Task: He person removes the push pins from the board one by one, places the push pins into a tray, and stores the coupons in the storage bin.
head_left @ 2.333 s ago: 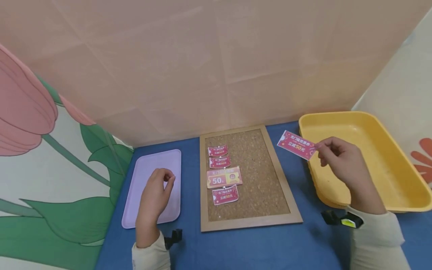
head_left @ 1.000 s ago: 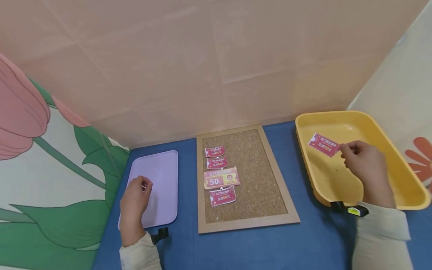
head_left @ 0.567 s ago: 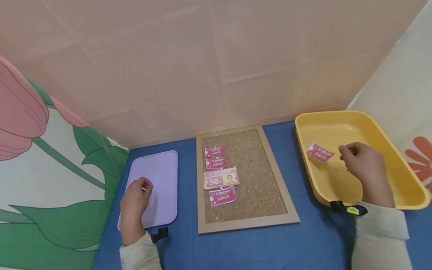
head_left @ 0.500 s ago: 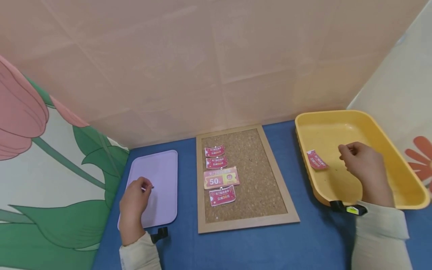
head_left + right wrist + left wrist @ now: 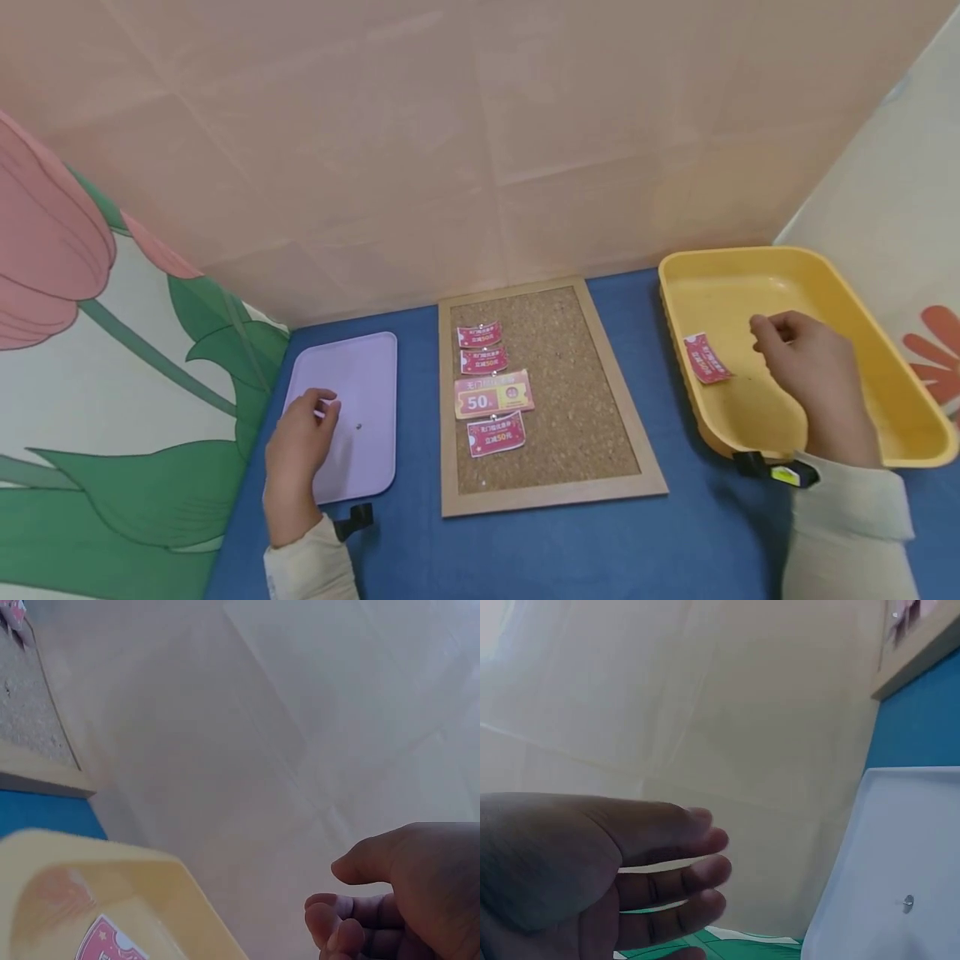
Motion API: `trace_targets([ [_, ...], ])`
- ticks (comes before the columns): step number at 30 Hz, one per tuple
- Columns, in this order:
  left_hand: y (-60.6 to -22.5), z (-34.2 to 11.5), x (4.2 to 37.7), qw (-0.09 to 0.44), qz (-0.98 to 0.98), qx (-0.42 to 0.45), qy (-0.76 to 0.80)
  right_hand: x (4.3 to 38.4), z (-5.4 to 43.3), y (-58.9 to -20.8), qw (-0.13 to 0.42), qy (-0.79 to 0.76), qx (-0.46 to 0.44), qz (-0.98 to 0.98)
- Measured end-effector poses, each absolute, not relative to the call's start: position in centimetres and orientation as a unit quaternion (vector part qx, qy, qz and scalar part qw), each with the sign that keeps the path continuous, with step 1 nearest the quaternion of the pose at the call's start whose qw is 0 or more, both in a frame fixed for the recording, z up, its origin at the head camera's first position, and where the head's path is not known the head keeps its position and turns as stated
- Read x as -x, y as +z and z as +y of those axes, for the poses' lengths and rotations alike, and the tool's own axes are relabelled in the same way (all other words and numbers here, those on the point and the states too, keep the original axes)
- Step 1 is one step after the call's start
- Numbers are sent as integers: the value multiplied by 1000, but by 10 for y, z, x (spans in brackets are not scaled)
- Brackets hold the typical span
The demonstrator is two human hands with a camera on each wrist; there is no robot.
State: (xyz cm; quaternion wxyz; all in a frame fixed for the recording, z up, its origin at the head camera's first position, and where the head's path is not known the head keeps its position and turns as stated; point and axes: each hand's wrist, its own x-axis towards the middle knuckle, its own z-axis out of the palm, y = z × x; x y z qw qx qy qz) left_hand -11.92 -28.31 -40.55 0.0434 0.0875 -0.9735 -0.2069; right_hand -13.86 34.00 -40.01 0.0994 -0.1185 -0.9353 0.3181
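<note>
My left hand (image 5: 302, 437) hovers over the purple tray (image 5: 367, 358), its fingers loosely bent with nothing between them. On that tray lies a small metal pushpin (image 5: 358, 426), which also shows in the left wrist view as a silvery thumbtack shape. Over the yellow bin (image 5: 750, 265) hangs my right hand (image 5: 813, 375), with thumb and index finger apart and no object in its grasp. A pink coupon (image 5: 707, 358) rests inside the bin against its left side. In the right wrist view, only a corner of this coupon (image 5: 111, 943) shows.
Between the two containers lies a wood-framed cork board (image 5: 577, 392). Pinned down its left half are several coupons, including a wider pink and yellow one (image 5: 480, 402). Blue cloth (image 5: 525, 550) covers the table, and a beige sheet (image 5: 450, 150) rises behind.
The pink coupon has left my right hand and fallen into the yellow bin, turning as it dropped. My left hand has released the pushpin onto the purple tray.
</note>
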Motion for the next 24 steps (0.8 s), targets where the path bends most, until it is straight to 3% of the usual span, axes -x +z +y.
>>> trace_targets([
  [13, -396, -271, 114, 115, -962, -59, -240, 132, 300, -379, 161, 356, 56, -919],
  [24, -382, -246, 109, 118, -947, 32, -298, 125, 260, -364, 128, 393, -8, -911],
])
